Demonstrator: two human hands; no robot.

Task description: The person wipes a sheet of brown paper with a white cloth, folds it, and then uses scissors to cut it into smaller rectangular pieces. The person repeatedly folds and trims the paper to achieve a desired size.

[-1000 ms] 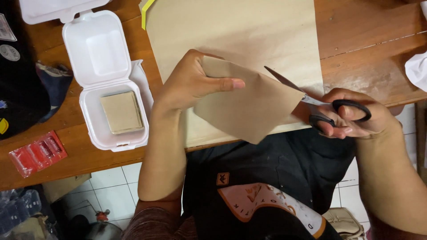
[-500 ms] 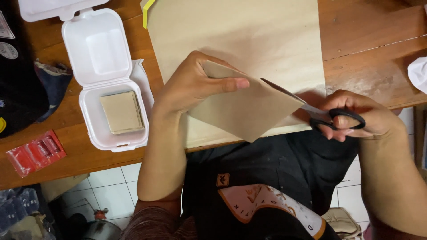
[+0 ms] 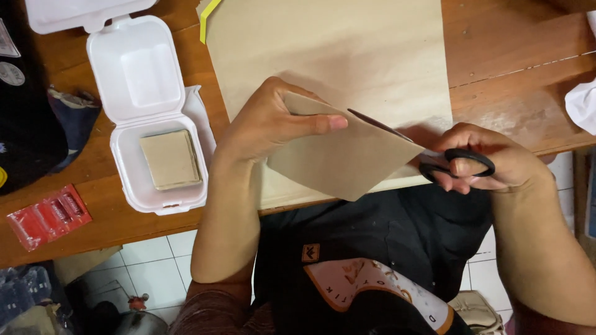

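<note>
Right of the foam box (image 3: pixel 155 124) with its cut squares (image 3: pixel 169 159), left hand (image 3: pixel 267 127) pinches brown paper (image 3: pixel 347 155); right hand (image 3: pixel 496 161), clamped on scissors (image 3: pixel 456 162), is partway through the cut.

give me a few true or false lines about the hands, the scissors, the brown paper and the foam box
1. The right hand holds black-handled scissors. True.
2. The left hand rests flat on the bare wooden table. False: it grips a folded piece of brown paper, thumb on top.
3. The scissor blades are at the folded paper's upper edge. True.
4. The white foam box is closed. False: its lid is swung open, and a square stack of brown paper lies inside.
5. A red packet lies on the table beyond the foam box from the hands. True.
6. The large brown sheet lies inside the foam box. False: it is spread on the table beside it.
</note>
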